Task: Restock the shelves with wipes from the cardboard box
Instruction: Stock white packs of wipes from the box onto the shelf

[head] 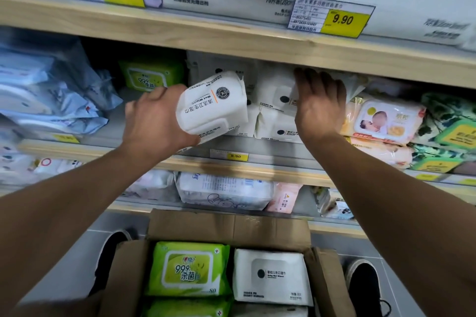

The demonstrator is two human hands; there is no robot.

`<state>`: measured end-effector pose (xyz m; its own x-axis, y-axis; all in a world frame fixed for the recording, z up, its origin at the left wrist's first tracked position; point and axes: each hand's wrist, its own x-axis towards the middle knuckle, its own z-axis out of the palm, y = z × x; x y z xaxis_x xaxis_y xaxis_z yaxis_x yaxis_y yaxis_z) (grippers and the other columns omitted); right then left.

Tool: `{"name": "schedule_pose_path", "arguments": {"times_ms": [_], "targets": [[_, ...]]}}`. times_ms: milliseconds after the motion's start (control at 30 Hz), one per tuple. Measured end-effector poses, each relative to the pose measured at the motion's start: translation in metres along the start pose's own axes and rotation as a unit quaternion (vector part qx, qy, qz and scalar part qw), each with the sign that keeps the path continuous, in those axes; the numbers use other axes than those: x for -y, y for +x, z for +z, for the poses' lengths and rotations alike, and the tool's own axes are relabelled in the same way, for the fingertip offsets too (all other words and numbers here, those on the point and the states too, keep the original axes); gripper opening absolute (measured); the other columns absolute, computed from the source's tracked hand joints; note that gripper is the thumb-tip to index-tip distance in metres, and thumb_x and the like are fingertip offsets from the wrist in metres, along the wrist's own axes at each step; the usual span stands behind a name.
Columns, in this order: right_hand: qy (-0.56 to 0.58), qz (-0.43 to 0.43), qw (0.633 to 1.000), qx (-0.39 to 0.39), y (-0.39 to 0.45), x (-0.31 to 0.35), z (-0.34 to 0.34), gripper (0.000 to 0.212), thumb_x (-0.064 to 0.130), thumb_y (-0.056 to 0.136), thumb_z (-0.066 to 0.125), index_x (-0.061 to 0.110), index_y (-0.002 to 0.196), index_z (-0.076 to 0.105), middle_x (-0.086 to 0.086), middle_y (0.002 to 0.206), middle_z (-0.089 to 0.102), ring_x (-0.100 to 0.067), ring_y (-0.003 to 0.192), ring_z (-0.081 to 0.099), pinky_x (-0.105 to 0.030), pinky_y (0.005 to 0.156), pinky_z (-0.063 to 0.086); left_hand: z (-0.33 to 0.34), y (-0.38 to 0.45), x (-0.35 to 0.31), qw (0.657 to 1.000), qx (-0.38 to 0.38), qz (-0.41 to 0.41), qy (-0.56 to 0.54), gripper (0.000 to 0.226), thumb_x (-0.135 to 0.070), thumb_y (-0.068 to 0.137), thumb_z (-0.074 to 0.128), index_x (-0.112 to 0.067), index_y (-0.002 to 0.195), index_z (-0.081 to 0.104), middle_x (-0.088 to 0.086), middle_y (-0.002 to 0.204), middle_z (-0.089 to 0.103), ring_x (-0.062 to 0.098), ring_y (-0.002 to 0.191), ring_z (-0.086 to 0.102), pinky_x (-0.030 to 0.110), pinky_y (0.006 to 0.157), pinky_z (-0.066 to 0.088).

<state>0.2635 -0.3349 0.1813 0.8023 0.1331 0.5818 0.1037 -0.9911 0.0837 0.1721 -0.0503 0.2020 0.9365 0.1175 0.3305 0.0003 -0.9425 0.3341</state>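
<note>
My left hand (157,121) grips a white wipes pack (213,105) by its left end and holds it tilted in front of the middle shelf (231,164). My right hand (319,103) reaches into that shelf with straight fingers and touches the stacked white wipes packs (277,113) there. Below, the open cardboard box (229,226) sits on the floor. It holds a green wipes pack (188,269) on the left and a white wipes pack (270,275) on the right, with more packs under them.
A green pack (148,76) stands at the back left of the middle shelf, beside blue packs (51,95). Pink baby wipes (381,118) and green leafy packs (448,131) lie on the right. Large white packs fill the top shelf (180,28). My shoes (365,285) flank the box.
</note>
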Motion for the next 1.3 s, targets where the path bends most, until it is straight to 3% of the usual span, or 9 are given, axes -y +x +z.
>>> {"name": "schedule_pose_path", "arguments": {"times_ms": [233,400,567,700,833,1067,1167,1233,1300], "targets": [[0.003,-0.011,1.000,0.014,-0.004,-0.003,0.004,0.079,0.002,0.074,0.056,0.015,0.149,0.032,-0.012,0.145,0.043,-0.037,0.135,0.034,-0.052,0.114,0.020,-0.001,0.037,-0.022,0.997,-0.037,-0.036,0.064,0.079,-0.052,0.050,0.083,-0.020,0.116,0.052,0.012,0.108,0.059,0.034,0.106,0.051,0.042,0.091,0.034],[0.013,-0.021,1.000,-0.019,-0.006,-0.005,0.006,0.075,0.004,0.076,0.057,0.016,0.147,0.034,-0.012,0.144,0.044,-0.038,0.133,0.036,-0.049,0.113,0.020,0.018,0.061,-0.035,0.995,-0.010,-0.009,0.097,0.085,-0.048,0.052,0.082,-0.034,0.128,0.044,0.007,0.112,0.063,0.031,0.107,0.055,0.043,0.092,0.032],[0.025,-0.035,0.998,-0.051,-0.011,-0.010,0.009,0.067,0.006,0.080,0.052,0.016,0.145,0.038,-0.013,0.143,0.043,-0.037,0.131,0.036,-0.047,0.112,0.022,0.030,0.072,-0.042,0.991,-0.007,0.035,0.127,0.087,-0.043,0.060,0.079,-0.042,0.136,0.037,0.005,0.128,0.053,0.032,0.120,0.046,0.044,0.098,0.029],[0.035,-0.045,0.997,-0.049,-0.022,0.002,-0.002,0.072,0.021,0.071,0.031,0.015,0.143,0.039,-0.012,0.144,0.042,-0.037,0.132,0.035,-0.050,0.114,0.020,0.039,0.065,-0.049,0.980,-0.047,0.082,0.177,0.085,-0.031,0.071,0.073,-0.053,0.139,0.026,-0.003,0.141,0.045,0.037,0.126,0.038,0.049,0.104,0.023],[0.048,-0.083,0.995,-0.035,-0.035,0.012,-0.005,0.075,0.012,0.071,0.060,0.014,0.142,0.039,-0.011,0.146,0.039,-0.037,0.136,0.031,-0.052,0.114,0.020,0.053,0.061,-0.049,0.966,-0.137,0.103,0.195,0.082,-0.015,0.070,0.073,-0.045,0.135,0.033,0.001,0.123,0.059,0.038,0.109,0.050,0.052,0.099,0.030],[0.011,-0.045,0.999,0.022,-0.041,0.007,-0.005,0.086,0.020,0.067,0.073,0.016,0.144,0.035,-0.010,0.151,0.031,-0.037,0.141,0.021,-0.053,0.115,0.017,0.053,0.079,-0.061,0.976,-0.112,0.097,0.160,0.062,-0.015,0.091,0.041,-0.049,0.142,0.029,0.007,0.128,0.054,0.036,0.121,0.040,0.052,0.110,0.018],[0.013,-0.040,0.999,0.029,-0.046,0.011,-0.004,0.086,0.021,0.068,0.073,0.017,0.144,0.035,-0.009,0.152,0.030,-0.037,0.142,0.019,-0.052,0.116,0.015,0.071,0.075,-0.055,0.971,-0.135,0.089,0.178,0.064,-0.023,0.086,0.052,-0.043,0.143,0.030,0.003,0.136,0.046,0.034,0.127,0.029,0.056,0.110,0.014],[0.016,-0.038,0.998,0.038,-0.048,0.012,-0.005,0.086,0.022,0.069,0.072,0.018,0.145,0.033,-0.009,0.153,0.028,-0.036,0.142,0.017,-0.053,0.116,0.014,0.081,0.068,-0.052,0.970,-0.128,0.095,0.186,0.080,-0.028,0.076,0.067,-0.036,0.144,0.026,0.005,0.142,0.041,0.037,0.133,0.029,0.060,0.110,0.010],[0.019,-0.035,0.998,0.046,-0.051,0.012,-0.006,0.086,0.022,0.071,0.071,0.019,0.147,0.031,-0.010,0.154,0.026,-0.036,0.143,0.015,-0.052,0.116,0.014,0.088,0.065,-0.050,0.964,-0.148,0.106,0.193,0.092,-0.018,0.065,0.075,-0.034,0.142,0.026,0.005,0.140,0.044,0.038,0.131,0.035,0.061,0.109,0.014]]}}
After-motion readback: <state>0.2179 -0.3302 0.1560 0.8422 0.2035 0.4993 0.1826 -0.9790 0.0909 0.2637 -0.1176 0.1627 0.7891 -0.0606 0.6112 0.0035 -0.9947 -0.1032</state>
